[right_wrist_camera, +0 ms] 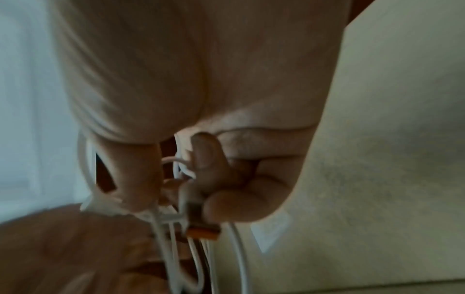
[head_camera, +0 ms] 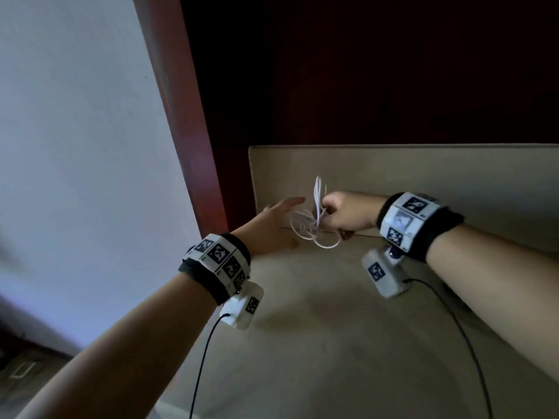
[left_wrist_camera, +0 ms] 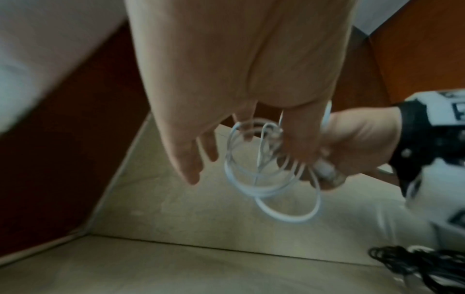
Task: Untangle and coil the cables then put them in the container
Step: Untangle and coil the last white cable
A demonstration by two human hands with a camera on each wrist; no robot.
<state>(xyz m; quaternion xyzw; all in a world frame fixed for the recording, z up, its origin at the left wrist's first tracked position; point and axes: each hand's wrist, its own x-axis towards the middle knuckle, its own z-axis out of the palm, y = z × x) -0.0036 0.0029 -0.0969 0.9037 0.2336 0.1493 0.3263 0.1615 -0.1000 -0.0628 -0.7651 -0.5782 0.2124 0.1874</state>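
A coiled white cable (head_camera: 314, 220) is gripped in the curled fingers (right_wrist_camera: 226, 201) of the right hand (head_camera: 348, 211) above a beige cushioned seat (head_camera: 332, 328). The left hand (head_camera: 272, 225) is held beside it, fingers (left_wrist_camera: 188, 159) straight and spread. A reddish wooden frame (head_camera: 181, 101) and a pale wall (head_camera: 75, 131) are seen behind.

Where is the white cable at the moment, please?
In the head view the white cable hangs looped from the right hand, beside the open left hand.

Two hands (head_camera: 272, 225) (head_camera: 348, 213); one white cable (head_camera: 314, 225); one black cable bundle (left_wrist_camera: 422, 264).
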